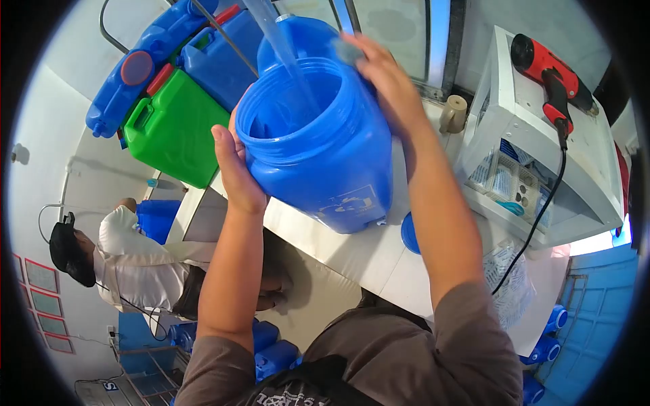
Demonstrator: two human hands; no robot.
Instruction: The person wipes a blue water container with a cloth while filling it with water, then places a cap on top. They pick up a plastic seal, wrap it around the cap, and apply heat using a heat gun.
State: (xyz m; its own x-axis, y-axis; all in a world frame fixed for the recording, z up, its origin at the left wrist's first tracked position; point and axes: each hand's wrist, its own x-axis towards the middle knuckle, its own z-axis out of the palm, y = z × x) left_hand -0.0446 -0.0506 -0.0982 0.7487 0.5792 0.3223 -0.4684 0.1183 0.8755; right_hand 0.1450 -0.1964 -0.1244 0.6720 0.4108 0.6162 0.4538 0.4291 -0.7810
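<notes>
A large blue container (332,176) with a wide, uncapped threaded mouth is tilted above the white counter. My left hand (238,169) grips its left side near the rim, thumb raised along the edge. On the far right side of the container, my right hand (379,61) is blurred and holds a small greyish pad against or near the wall. A clear tube or stream (288,57) comes down from the top into the open mouth. Behind stands another blue container (305,34). A round blue lid (410,233) lies on the counter (338,254).
Green jerrycan (177,132) and blue jerrycans (227,54) stand at the upper left. A red heat gun (552,74) lies on a white drawer unit (501,88) at right, its cord hanging down. A mug (453,114) stands nearby. Another person (145,264) works at the left.
</notes>
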